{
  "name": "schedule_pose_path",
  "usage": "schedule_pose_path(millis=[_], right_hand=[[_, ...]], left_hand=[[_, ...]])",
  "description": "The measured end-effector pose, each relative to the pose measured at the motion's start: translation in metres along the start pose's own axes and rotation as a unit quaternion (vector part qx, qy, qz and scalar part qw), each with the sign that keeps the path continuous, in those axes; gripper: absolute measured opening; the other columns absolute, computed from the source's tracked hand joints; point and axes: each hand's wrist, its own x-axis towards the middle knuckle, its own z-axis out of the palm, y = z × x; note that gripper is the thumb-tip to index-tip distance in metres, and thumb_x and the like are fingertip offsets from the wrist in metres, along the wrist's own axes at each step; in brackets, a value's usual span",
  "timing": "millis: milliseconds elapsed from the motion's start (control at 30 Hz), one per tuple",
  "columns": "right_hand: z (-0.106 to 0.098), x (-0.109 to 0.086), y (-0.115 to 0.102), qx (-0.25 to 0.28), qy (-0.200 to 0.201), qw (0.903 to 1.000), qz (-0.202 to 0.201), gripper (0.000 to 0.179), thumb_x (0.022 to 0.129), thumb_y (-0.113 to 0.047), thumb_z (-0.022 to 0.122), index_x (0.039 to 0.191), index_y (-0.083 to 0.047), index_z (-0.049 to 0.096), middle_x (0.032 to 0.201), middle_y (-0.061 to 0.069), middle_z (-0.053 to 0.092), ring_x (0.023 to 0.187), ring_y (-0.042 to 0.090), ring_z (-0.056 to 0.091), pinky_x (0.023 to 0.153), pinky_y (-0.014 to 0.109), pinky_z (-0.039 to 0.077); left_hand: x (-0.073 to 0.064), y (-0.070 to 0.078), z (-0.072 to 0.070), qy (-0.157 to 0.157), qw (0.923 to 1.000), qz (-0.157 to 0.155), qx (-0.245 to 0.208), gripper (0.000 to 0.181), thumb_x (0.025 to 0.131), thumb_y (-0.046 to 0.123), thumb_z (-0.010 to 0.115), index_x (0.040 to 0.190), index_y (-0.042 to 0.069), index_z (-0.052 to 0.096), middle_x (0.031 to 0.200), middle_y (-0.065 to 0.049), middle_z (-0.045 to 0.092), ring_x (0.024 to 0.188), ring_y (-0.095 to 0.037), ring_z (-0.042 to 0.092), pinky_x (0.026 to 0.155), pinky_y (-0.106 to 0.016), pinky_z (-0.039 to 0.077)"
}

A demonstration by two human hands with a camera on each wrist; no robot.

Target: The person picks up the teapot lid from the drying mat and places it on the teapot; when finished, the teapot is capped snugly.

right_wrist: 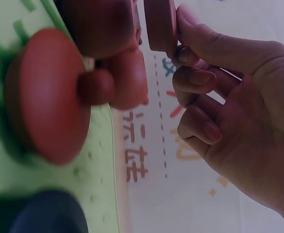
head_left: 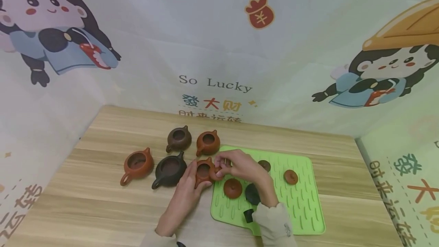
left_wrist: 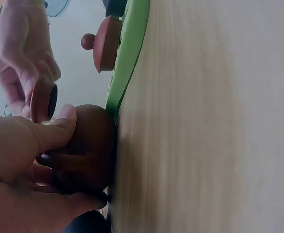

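My left hand grips a small reddish-brown clay teapot on the table, thumb on one side and fingers on the other. In the left wrist view the teapot's body stands upright beside the mat's edge. My right hand pinches a reddish teapot lid by its top. The lid is tilted beside the teapot's open mouth, apart from it; in the right wrist view the lid is held between thumb and fingertips. Another reddish lid lies knob up on the green mat.
Left of the hands stand lidless teapots: orange-brown, black, dark brown and reddish. The mat also carries a black lid, a dark brown lid and a small reddish lid. A printed cloth hangs behind the table.
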Motion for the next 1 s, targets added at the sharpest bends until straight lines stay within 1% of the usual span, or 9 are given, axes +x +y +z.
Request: schedule_pose_path(millis=[233, 300, 433, 533, 600, 700, 833, 1000], right_hand=[[0.009, 0.018, -0.013, -0.033, -0.001, 0.9994, 0.011, 0.014, 0.095, -0.015, 0.087, 0.095, -0.013, 0.073, 0.083, -0.006, 0.066, 0.076, 0.001, 0.054, 0.069, 0.021, 0.047], [0.013, 0.022, -0.015, -0.033, -0.005, 0.9993, 0.013, 0.013, 0.096, -0.015, 0.086, 0.096, -0.013, 0.073, 0.083, -0.006, 0.066, 0.075, 0.002, 0.054, 0.068, 0.021, 0.047], [0.018, 0.029, -0.018, -0.031, -0.010, 0.9992, 0.022, 0.012, 0.097, -0.011, 0.085, 0.098, -0.013, 0.074, 0.085, -0.005, 0.067, 0.077, 0.003, 0.055, 0.069, 0.022, 0.048], [0.019, 0.031, -0.020, -0.036, -0.008, 0.9989, 0.029, 0.012, 0.096, -0.009, 0.086, 0.098, -0.013, 0.074, 0.086, -0.005, 0.068, 0.078, 0.005, 0.056, 0.070, 0.023, 0.048], [0.019, 0.031, -0.019, -0.042, -0.004, 0.9986, 0.032, 0.012, 0.095, -0.011, 0.086, 0.097, -0.013, 0.074, 0.085, -0.005, 0.067, 0.078, 0.006, 0.056, 0.070, 0.024, 0.048], [0.019, 0.032, -0.017, -0.050, -0.001, 0.9982, 0.032, 0.012, 0.096, -0.011, 0.085, 0.097, -0.014, 0.074, 0.085, -0.006, 0.066, 0.078, 0.006, 0.056, 0.070, 0.025, 0.048], [0.020, 0.033, -0.016, -0.060, -0.001, 0.9976, 0.034, 0.011, 0.096, -0.010, 0.084, 0.098, -0.014, 0.074, 0.085, -0.006, 0.066, 0.078, 0.007, 0.056, 0.070, 0.026, 0.048], [0.022, 0.035, -0.016, -0.065, -0.004, 0.9971, 0.040, 0.012, 0.097, -0.009, 0.084, 0.098, -0.015, 0.074, 0.085, -0.006, 0.065, 0.079, 0.008, 0.055, 0.070, 0.027, 0.047]], left_hand=[[0.001, 0.002, 0.000, 0.007, 1.0000, 0.000, -0.004, 0.086, 0.094, 0.016, 0.088, 0.158, -0.016, 0.041, 0.155, -0.039, 0.053, 0.140, -0.057, 0.057, 0.106, -0.068, 0.055], [0.001, 0.000, 0.001, 0.005, 1.0000, -0.002, -0.002, 0.086, 0.094, 0.016, 0.088, 0.159, -0.016, 0.040, 0.156, -0.038, 0.053, 0.140, -0.057, 0.057, 0.106, -0.067, 0.055], [0.002, -0.007, 0.003, -0.002, 1.0000, -0.007, 0.000, 0.087, 0.094, 0.019, 0.088, 0.161, -0.010, 0.040, 0.157, -0.034, 0.054, 0.141, -0.053, 0.059, 0.107, -0.065, 0.056], [0.003, -0.012, 0.006, -0.003, 1.0000, -0.005, -0.002, 0.087, 0.094, 0.021, 0.088, 0.162, -0.006, 0.041, 0.157, -0.032, 0.055, 0.141, -0.051, 0.060, 0.108, -0.064, 0.056], [0.003, -0.014, 0.007, -0.003, 1.0000, -0.002, 0.001, 0.087, 0.094, 0.022, 0.088, 0.162, -0.007, 0.041, 0.157, -0.032, 0.055, 0.141, -0.050, 0.060, 0.109, -0.063, 0.056], [0.003, -0.015, 0.008, -0.007, 1.0000, -0.005, 0.002, 0.089, 0.095, 0.023, 0.087, 0.163, -0.008, 0.040, 0.158, -0.032, 0.054, 0.140, -0.050, 0.060, 0.108, -0.063, 0.056], [0.004, -0.018, 0.010, -0.010, 0.9999, -0.008, -0.005, 0.088, 0.094, 0.023, 0.088, 0.163, -0.005, 0.040, 0.157, -0.030, 0.055, 0.137, -0.048, 0.063, 0.105, -0.061, 0.058], [0.004, -0.019, 0.010, -0.003, 1.0000, -0.005, -0.006, 0.084, 0.093, 0.023, 0.089, 0.161, 0.000, 0.044, 0.151, -0.026, 0.060, 0.132, -0.045, 0.067, 0.099, -0.060, 0.061]])
